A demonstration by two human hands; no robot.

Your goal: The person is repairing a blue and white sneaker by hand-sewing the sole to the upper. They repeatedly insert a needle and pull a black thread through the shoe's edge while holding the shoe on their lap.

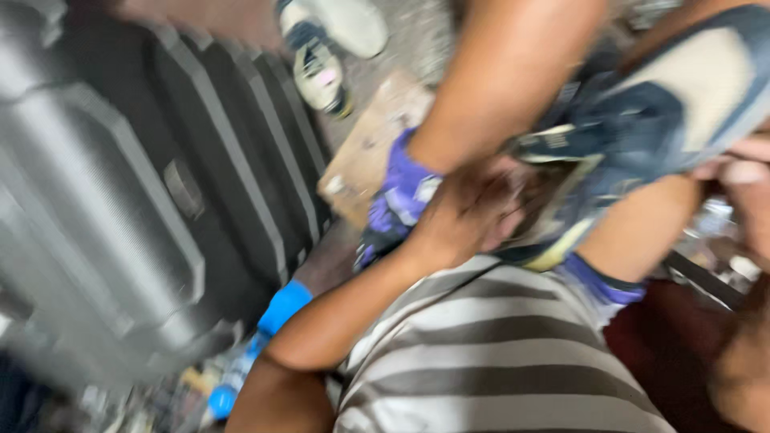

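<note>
Striped shirt (489,353) foreground; left hand (465,212) fingers clamped on blurred dark-blue shoe (642,128), probably light, flexible; right hand (750,192) pinches its edge

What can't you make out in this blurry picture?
Head view:
- Left hand: motion blur hides the fingers and grip.
- Right hand: cut by the right edge, blurred.
- Shoe: its heel end hidden behind an arm, detail smeared.
- Wooden piece: partly covered by a purple sock.
</note>
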